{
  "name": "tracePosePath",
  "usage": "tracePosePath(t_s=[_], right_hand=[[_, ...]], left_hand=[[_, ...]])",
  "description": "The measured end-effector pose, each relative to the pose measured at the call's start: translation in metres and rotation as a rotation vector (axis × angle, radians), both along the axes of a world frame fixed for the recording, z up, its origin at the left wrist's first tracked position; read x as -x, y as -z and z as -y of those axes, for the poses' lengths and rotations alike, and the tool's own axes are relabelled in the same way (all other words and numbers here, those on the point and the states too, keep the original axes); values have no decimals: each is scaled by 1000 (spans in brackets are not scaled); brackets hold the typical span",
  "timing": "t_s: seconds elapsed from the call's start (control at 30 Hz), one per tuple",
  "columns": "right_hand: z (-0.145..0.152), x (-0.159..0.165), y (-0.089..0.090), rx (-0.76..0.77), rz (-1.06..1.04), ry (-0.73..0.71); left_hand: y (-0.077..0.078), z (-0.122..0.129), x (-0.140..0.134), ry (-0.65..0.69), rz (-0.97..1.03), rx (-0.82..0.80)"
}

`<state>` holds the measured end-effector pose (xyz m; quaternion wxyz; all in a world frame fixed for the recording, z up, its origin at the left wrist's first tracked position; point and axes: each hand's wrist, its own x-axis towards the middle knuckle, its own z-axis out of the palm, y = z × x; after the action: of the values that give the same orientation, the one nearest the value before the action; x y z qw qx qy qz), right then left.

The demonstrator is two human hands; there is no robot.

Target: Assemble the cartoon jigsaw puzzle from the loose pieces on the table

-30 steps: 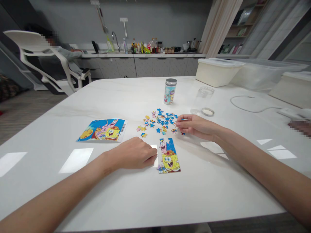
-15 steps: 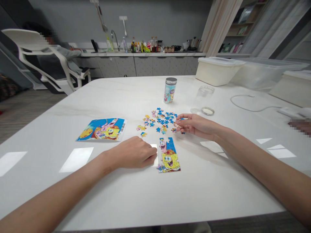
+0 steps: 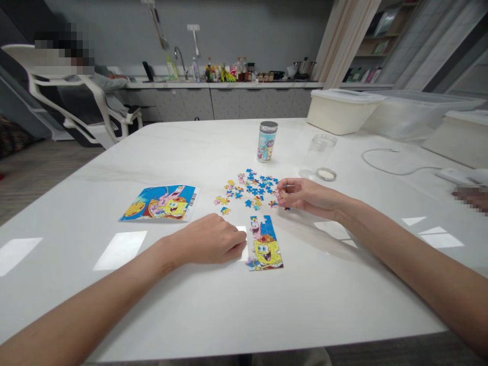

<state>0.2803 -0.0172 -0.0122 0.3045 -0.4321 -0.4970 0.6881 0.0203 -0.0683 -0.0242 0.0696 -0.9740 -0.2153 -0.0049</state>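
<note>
Two hands down: my right hand (image 3: 305, 197) pinches a loose piece (image 3: 288, 188), the built strip (image 3: 264, 245) lying nearer-left beside my curled, empty left hand (image 3: 213, 241).

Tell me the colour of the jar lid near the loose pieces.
Silver-grey lid, on the jar; head view.

A glossy white desk (image 3: 213, 315) is seen, on which a joined puzzle section (image 3: 264, 244), loose pieces (image 3: 251, 187), a picture card (image 3: 162, 203), a lidded tin (image 3: 267, 141), a clear jar (image 3: 319, 152), white bins (image 3: 343, 111) and a cable (image 3: 389, 165) are laid.
</note>
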Motion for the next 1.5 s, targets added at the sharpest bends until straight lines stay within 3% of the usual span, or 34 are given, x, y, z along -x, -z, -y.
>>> tracePosePath(t_s=[0.87, 1.5], right_hand=[[-3, 2, 4, 2, -22, 104], [-1, 0, 2, 46, -31, 61]], left_hand=[[1, 0, 0, -1, 36, 16], [1, 0, 0, -23, 2, 16]])
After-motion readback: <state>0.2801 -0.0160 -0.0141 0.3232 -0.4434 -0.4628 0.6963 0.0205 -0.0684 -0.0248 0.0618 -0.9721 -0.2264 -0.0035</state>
